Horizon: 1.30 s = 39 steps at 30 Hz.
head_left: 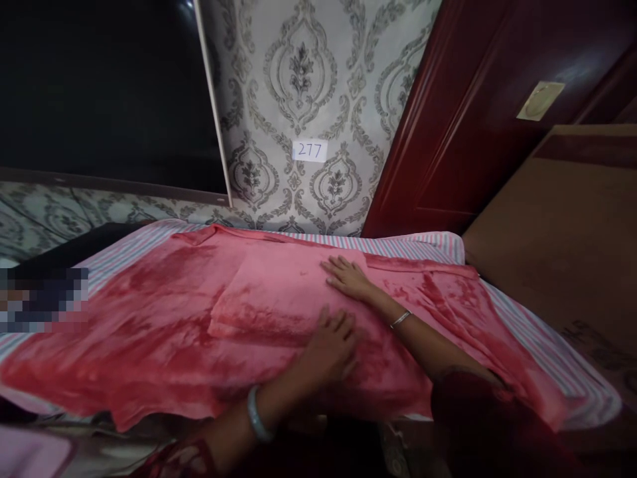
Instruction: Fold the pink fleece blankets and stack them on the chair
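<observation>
A folded pink plush fabric piece [269, 279] lies on top of a larger spread pink plush blanket [149, 318]. My right hand [351, 280] rests flat on the folded piece's upper right part, fingers spread. Nearer to me, my left hand [334, 345] touches the plush by the folded piece's front edge; its fingers are apart, slightly bent and a little blurred. Neither hand grips anything that I can see. Under the blanket a striped cloth [423, 245] shows along the back and right sides.
Behind stands a patterned wall with a paper label [310, 151] reading 277. A large dark screen [99, 93] is at the upper left. To the right are a dark red door [448, 133] and a brown cardboard box [562, 252]. A blurred-out patch sits at the left edge.
</observation>
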### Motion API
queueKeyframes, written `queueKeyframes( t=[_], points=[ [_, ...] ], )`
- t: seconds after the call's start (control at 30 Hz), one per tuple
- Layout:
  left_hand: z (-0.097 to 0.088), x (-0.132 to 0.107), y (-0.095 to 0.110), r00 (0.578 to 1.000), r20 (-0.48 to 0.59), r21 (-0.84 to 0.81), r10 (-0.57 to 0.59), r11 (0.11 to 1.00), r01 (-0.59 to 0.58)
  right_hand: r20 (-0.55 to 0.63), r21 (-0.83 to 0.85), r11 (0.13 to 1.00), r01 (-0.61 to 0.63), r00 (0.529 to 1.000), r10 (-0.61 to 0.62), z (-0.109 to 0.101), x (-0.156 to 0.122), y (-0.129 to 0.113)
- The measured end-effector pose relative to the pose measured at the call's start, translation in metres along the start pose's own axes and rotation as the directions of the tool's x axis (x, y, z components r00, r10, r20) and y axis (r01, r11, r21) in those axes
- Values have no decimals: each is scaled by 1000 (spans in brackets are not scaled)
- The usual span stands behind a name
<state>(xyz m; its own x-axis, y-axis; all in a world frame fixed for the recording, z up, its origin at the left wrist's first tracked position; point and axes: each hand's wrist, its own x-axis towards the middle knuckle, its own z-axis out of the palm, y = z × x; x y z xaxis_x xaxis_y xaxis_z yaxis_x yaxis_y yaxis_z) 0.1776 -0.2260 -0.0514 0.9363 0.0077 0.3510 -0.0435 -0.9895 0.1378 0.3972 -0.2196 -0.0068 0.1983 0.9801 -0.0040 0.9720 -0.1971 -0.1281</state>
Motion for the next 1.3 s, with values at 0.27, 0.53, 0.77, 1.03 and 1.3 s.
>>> queueKeyframes(
  t=[0.27, 0.53, 0.77, 1.03, 1.3],
  points=[
    [-9, -62, -40, 950, -160, 186, -267, 937, 294, 45, 20, 923, 384, 922, -384, 11, 24, -71],
    [11, -70, -40, 944, -217, 178, -247, 941, 287, 37, -28, 999, -26, 999, 27, 10, 89, -23],
    [12, -70, -40, 941, -199, 133, -275, 943, 304, -6, -3, 995, -97, 995, 97, 24, 94, -14],
    [-2, -71, -43, 952, -161, 136, -259, 950, 281, 61, -51, 985, -165, 984, 168, 5, 93, -25],
    [-36, -100, -78, 853, -320, 219, -412, 844, 490, 25, -70, 914, 399, 917, -399, 12, 83, -122]
  ],
)
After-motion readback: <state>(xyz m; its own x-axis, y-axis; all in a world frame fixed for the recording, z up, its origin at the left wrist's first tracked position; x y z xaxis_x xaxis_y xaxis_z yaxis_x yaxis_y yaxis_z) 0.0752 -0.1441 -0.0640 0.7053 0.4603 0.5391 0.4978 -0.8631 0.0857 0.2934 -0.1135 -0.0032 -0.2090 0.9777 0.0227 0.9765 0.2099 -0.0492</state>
